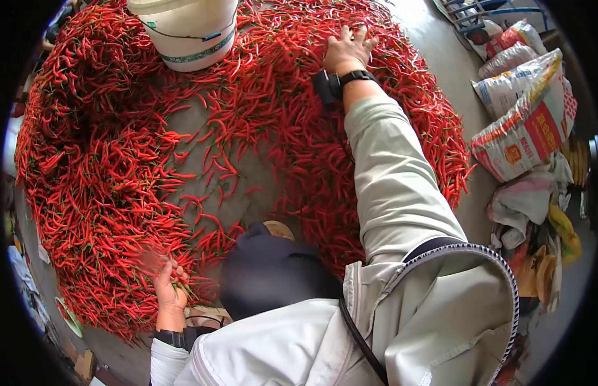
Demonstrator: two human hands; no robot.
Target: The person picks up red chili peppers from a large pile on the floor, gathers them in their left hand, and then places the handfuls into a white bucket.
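Red chillies (112, 161) ring a bare patch of floor (202, 138), right hand (348, 48) spread flat on them for reach, left hand (169, 287) pinching a few.

Printing on the red-and-white sacks (527, 128) is too blurred to read.

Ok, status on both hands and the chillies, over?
Right hand flat on red chillies, far side. Left hand picking chillies near edge. White bucket sits on the pile.
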